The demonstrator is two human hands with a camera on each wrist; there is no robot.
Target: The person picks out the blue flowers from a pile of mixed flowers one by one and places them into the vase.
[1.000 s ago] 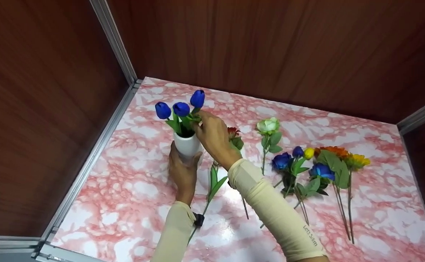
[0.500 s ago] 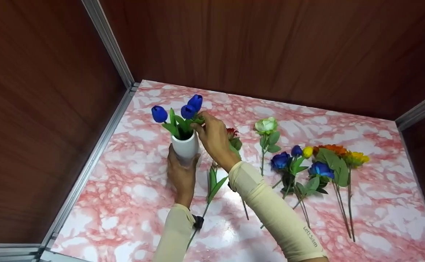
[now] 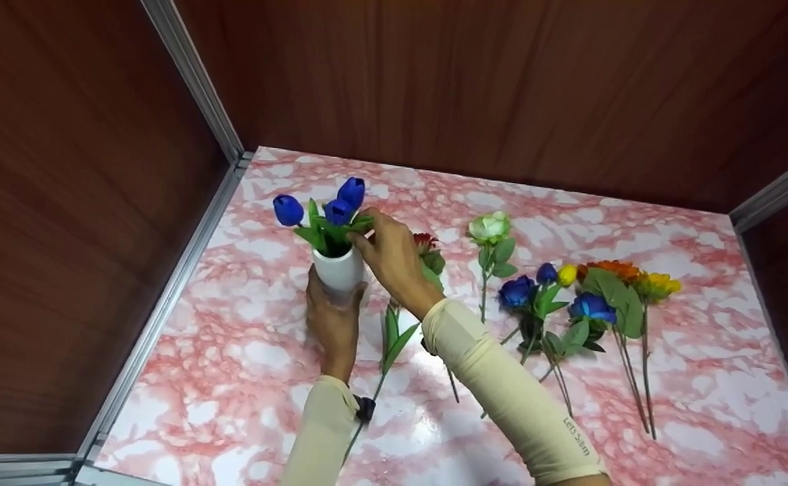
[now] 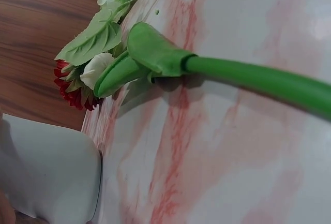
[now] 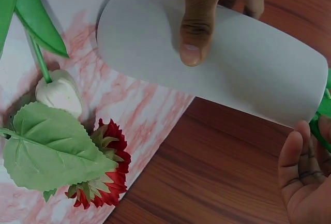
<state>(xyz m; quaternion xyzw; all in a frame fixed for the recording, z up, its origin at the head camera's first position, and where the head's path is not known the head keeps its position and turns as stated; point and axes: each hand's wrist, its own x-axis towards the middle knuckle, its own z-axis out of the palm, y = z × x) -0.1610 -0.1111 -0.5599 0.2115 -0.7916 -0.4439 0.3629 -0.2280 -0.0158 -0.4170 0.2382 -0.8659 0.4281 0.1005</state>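
A white vase (image 3: 338,275) stands upright at the left of the table in the head view, gripped low around its body by my left hand (image 3: 333,331). In the right wrist view the left thumb (image 5: 194,43) lies along the vase's side. Three blue tulips (image 3: 288,210) rise from its mouth with green leaves. My right hand (image 3: 394,260) is at the rim's right side, thumb and fingers pinching the green leafy part of a blue tulip (image 3: 351,193). Its stem inside the vase is hidden.
A white tulip (image 5: 59,93) and a red flower (image 5: 111,157) lie right of the vase. Farther right are a pale green rose (image 3: 490,227), blue roses (image 3: 517,291), a yellow bud (image 3: 567,274), orange and yellow flowers (image 3: 658,285). Wood panels (image 3: 475,88) wall the table.
The two right-hand tulip blooms have come closer together, the front one now overlapping the rear one. The left hand keeps its grip on the vase; the head view has shifted slightly.
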